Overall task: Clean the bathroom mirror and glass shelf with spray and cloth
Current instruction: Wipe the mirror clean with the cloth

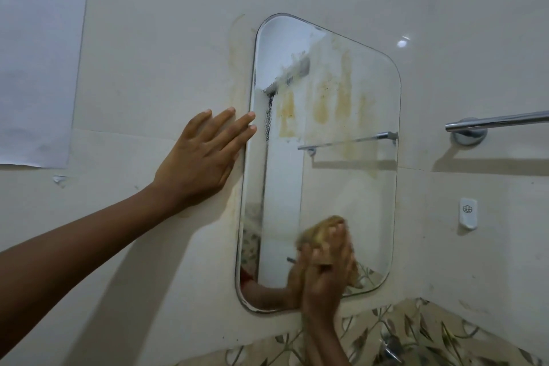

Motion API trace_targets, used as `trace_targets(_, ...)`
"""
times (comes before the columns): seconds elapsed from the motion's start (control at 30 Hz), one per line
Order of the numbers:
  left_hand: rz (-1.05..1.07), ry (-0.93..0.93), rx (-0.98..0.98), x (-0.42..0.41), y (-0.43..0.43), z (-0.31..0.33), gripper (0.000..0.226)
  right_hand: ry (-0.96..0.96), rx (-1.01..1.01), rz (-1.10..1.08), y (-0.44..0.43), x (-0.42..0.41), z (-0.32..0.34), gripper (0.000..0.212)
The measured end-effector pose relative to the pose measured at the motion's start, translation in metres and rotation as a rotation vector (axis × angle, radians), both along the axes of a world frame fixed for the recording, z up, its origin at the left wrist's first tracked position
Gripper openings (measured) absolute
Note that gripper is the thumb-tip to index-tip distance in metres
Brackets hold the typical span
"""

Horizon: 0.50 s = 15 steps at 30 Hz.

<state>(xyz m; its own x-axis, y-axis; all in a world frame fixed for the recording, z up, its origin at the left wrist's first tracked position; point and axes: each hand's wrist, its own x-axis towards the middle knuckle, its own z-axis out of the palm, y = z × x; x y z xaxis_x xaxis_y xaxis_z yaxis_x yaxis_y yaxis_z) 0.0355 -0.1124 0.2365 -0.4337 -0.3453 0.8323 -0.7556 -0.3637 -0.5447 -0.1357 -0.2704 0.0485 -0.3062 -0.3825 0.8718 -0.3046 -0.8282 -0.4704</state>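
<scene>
The right hand [325, 270], blurred, is gripping a wadded yellowish cloth [322, 233] and pressing it against the lower part of the mirror [341, 187], near its bottom edge. The left hand [202, 154] is lying flat and spread, grasping nothing, on the pale tiled wall [148, 53] with its fingertips reaching the mirror's left rim. Yellow-brown stains are marking the upper glass, a chrome towel bar [499, 122] is projecting at the right, and a paper sheet [38, 53] is hanging at the left.

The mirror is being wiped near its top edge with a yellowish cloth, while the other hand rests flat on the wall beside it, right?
Not quite. In the head view, the right hand rubs the cloth near the mirror's bottom edge, not the top. The left hand does rest flat on the wall.
</scene>
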Motion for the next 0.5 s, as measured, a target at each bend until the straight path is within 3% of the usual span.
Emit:
trace_targets(0.13, -0.013, 0.005, -0.005, 0.0, 0.0, 0.0, 0.047, -0.307, 0.354, -0.01, -0.035, -0.04, 0.044, 0.074)
trace_targets(0.23, -0.019, 0.008, -0.01, -0.001, 0.002, 0.002, 0.047, -0.421, 0.454, -0.003, -0.06, -0.06, 0.096, 0.088)
trace_targets(0.37, -0.007, 0.012, 0.004, -0.001, 0.0, 0.001, 0.047, -0.404, 0.381, 0.045, -0.064, -0.06, 0.169, 0.08)
trace_targets(0.5, 0.009, 0.025, 0.032, -0.001, 0.001, 0.0, 0.049, -0.198, 0.162, 0.055, -0.02, -0.019, 0.215, 0.068)
